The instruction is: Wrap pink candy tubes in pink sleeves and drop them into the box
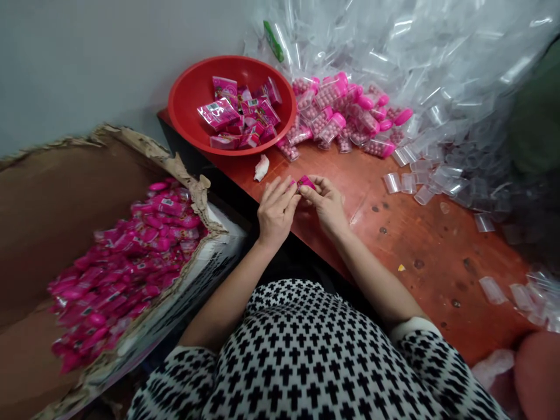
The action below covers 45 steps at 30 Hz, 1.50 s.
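Both my hands meet over the table's near edge, closed around a small pink packet [306,183]. My left hand [275,211] pinches its left side, the fingers partly covering it. On the right side, my right hand [326,204] grips it between thumb and fingers. Just beyond them stands a red bowl [184,125] holding several larger pink printed packets [219,114]. Clear bottles of pink balls with pink caps [335,125] lie heaped to the right of the bowl. A crumpled white scrap [261,168] rests between the bowl and my left hand.
An open cardboard box [52,192] with torn edges, at my left, holds a pile of capped pink bottles [131,256]. Many empty clear plastic tubes [420,169] cover the back and right of the reddish table [394,245]. A green packet [273,41] lies behind the bowl.
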Each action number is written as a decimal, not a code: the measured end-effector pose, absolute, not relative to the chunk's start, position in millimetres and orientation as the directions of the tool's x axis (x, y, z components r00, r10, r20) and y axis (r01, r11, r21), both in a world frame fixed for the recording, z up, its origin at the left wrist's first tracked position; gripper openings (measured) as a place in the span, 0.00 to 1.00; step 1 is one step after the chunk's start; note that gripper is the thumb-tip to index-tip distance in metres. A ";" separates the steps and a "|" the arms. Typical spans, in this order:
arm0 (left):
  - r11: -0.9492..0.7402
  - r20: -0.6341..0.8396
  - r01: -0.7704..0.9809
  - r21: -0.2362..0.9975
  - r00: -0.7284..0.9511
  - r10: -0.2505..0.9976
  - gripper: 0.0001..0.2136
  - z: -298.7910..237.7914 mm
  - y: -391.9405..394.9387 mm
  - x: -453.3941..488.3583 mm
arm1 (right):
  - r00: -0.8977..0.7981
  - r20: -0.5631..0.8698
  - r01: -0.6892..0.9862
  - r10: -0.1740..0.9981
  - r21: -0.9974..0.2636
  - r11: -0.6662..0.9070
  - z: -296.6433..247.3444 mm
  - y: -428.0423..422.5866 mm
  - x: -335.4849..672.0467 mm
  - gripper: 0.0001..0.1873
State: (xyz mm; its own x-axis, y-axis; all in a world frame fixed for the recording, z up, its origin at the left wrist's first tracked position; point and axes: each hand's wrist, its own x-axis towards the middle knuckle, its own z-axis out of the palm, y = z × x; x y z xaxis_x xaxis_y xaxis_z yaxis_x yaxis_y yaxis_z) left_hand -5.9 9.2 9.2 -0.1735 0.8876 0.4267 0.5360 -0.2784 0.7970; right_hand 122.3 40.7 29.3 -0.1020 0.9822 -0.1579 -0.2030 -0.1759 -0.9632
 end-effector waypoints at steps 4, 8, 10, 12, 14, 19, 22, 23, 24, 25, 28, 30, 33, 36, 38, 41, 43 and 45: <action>-0.062 0.072 0.046 0.997 -0.271 0.960 0.25 24.7 7.3 -14.9 | -0.224 -0.127 -0.211 0.966 -0.962 -0.175 40.7 49.9 123.1 0.18; 0.306 -0.317 -0.312 0.900 0.015 0.948 0.19 33.7 7.8 -26.3 | -0.456 -0.149 -0.074 0.878 -0.976 -0.204 49.7 62.9 131.5 0.20; 0.376 -0.373 -0.346 0.860 0.076 0.925 0.16 36.3 5.6 -29.5 | -0.511 -0.160 0.018 0.845 -0.984 -0.175 49.6 68.0 133.6 0.21; 0.383 -0.407 -0.376 0.843 0.019 0.913 0.14 38.2 1.7 -32.4 | -0.503 -0.130 0.096 0.854 -0.991 -0.094 47.7 68.2 134.3 0.19; 0.354 -0.433 -0.430 0.830 -0.097 0.896 0.12 39.7 -2.7 -36.6 | -0.488 -0.031 0.187 0.873 -0.980 0.070 45.2 61.5 134.3 0.13; 0.252 -0.492 -0.572 0.781 -0.314 0.812 0.04 40.6 -4.2 -50.9 | -0.753 0.141 0.407 0.643 -0.669 0.622 31.5 34.9 129.0 0.14; 0.259 -0.536 -0.628 0.734 -0.301 0.789 0.09 42.1 1.2 -50.9 | -0.837 0.113 0.428 0.536 -0.477 0.768 20.0 32.7 132.3 0.18; 0.265 -0.551 -0.642 0.719 -0.294 0.781 0.10 43.1 2.7 -48.9 | -0.848 0.116 0.420 0.517 -0.449 0.789 17.7 34.6 137.0 0.18; 0.269 -0.565 -0.655 0.706 -0.291 0.772 0.10 44.1 4.0 -46.4 | -0.852 0.130 0.410 0.508 -0.438 0.800 16.9 37.6 143.7 0.18; 0.270 -0.577 -0.668 0.693 -0.290 0.764 0.09 45.0 5.0 -43.4 | -0.846 0.151 0.403 0.511 -0.446 0.799 17.5 41.5 152.4 0.18; 0.255 -0.589 -0.706 0.661 -0.277 0.759 0.08 45.6 7.2 -34.7 | -0.759 0.224 0.441 0.612 -0.514 0.736 27.9 60.1 187.0 0.17; 0.255 -0.576 -0.714 0.652 -0.248 0.779 0.07 44.9 8.5 -29.2 | -0.534 0.268 0.618 0.802 -0.524 0.586 38.9 79.9 213.0 0.17; 0.274 -0.564 -0.711 0.648 -0.206 0.799 0.06 45.2 10.7 -20.7 | -0.104 0.281 0.892 0.954 -0.397 0.214 51.5 118.0 247.8 0.19; 0.293 -0.567 -0.710 0.640 -0.179 0.804 0.05 48.0 12.8 -13.0 | -0.093 0.204 0.975 0.974 -0.178 0.130 51.2 149.4 270.5 0.20; 0.309 -0.570 -0.704 0.639 -0.164 0.805 0.05 49.9 14.1 -10.3 | -0.202 0.160 0.960 0.966 -0.165 0.228 44.6 157.7 278.1 0.22; 0.325 -0.576 -0.695 0.641 -0.155 0.803 0.04 51.1 16.5 -9.9 | -0.496 0.126 0.808 0.859 -0.295 0.510 32.3 149.1 282.2 0.20; 0.333 -0.586 -0.698 0.634 -0.153 0.796 0.05 51.0 18.8 -9.9 | -0.602 0.143 0.694 0.785 -0.392 0.604 26.7 134.1 282.6 0.19; 0.339 -0.600 -0.707 0.621 -0.150 0.786 0.05 50.3 21.5 -8.2 | -0.530 0.208 0.687 0.822 -0.462 0.561 25.3 117.0 281.9 0.21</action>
State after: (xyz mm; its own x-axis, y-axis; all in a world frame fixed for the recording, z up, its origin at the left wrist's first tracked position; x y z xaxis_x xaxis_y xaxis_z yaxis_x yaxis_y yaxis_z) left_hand -8.2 21.5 50.3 -0.1500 0.7858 -0.6000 -0.7070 0.3389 0.6206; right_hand 281.9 117.0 25.3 -0.5302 0.8218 0.2085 0.6874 0.5606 -0.4617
